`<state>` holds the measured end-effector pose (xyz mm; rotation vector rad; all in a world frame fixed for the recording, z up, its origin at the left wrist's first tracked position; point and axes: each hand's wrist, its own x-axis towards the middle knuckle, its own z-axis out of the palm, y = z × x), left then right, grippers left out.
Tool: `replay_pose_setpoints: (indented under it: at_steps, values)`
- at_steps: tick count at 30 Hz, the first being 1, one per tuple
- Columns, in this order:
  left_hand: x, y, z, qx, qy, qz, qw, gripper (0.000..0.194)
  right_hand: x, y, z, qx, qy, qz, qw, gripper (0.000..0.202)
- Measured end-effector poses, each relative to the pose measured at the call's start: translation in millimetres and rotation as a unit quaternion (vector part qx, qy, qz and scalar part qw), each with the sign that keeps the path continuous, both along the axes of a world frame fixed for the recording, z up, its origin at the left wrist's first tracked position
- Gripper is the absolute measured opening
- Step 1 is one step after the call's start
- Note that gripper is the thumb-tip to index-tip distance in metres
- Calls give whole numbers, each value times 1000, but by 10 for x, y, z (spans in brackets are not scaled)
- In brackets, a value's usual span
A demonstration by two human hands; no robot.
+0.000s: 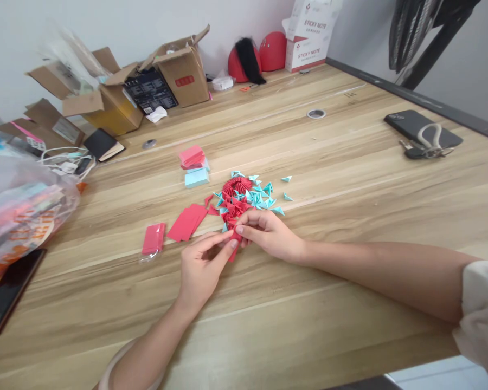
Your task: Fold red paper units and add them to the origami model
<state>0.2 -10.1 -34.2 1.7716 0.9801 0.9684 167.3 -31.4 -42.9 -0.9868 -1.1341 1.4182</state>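
Observation:
Between my two hands is a small piece of red paper (233, 254), partly covered by my fingers. My left hand (203, 262) pinches it from the near left, thumb and fingertips together. From the right, my right hand (268, 233) pinches the same paper with thumb and forefinger. Just beyond the hands lies a heap of folded red paper triangles (232, 206) and folded light blue triangles (262, 197). A ring of red folded pieces (236, 185) sits at the far side of the heap. Flat red paper sheets (187, 222) are fanned out left of it.
A wrapped red paper pack (153, 239) lies at left, with red and blue packs (196, 177) farther back. A plastic bag (24, 211) and a phone (10, 292) lie far left. Cardboard boxes (183, 70) line the wall. Keys (429, 149) rest by a black phone (415, 122).

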Motion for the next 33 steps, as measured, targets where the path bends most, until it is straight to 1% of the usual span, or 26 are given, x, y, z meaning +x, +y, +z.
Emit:
replay_pose_setpoints:
  at_steps: [20, 33]
  values:
    - [-4, 4, -13, 15, 1, 1, 1000, 18, -9, 4, -16, 4, 8, -4, 1000, 15]
    - [15, -10, -16, -6, -2, -2, 1000, 18, -3, 0, 14, 6, 2, -6, 1000, 12]
